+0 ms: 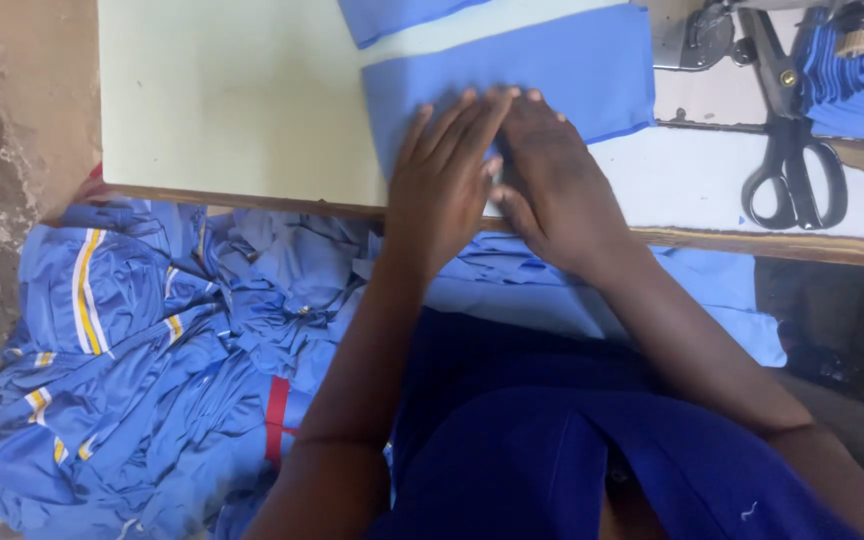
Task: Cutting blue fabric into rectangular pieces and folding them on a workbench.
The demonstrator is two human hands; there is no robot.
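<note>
A blue fabric piece point(572, 70) lies flat on the pale work table point(232, 100), reaching past the table's front edge toward my lap. My left hand point(444, 185) presses on it palm down, fingers spread and pointing away from me. My right hand point(552, 180) lies flat beside it on the same fabric, the two hands touching at the fingers. Neither hand grips anything.
Black scissors point(792, 170) lie on the table at the right, next to a sewing machine point(697, 35) and a stack of blue cloth point(862, 80). A heap of blue garments with yellow and white stripes point(142, 350) lies below the table at the left. Another blue piece point(392, 15) sits at the top.
</note>
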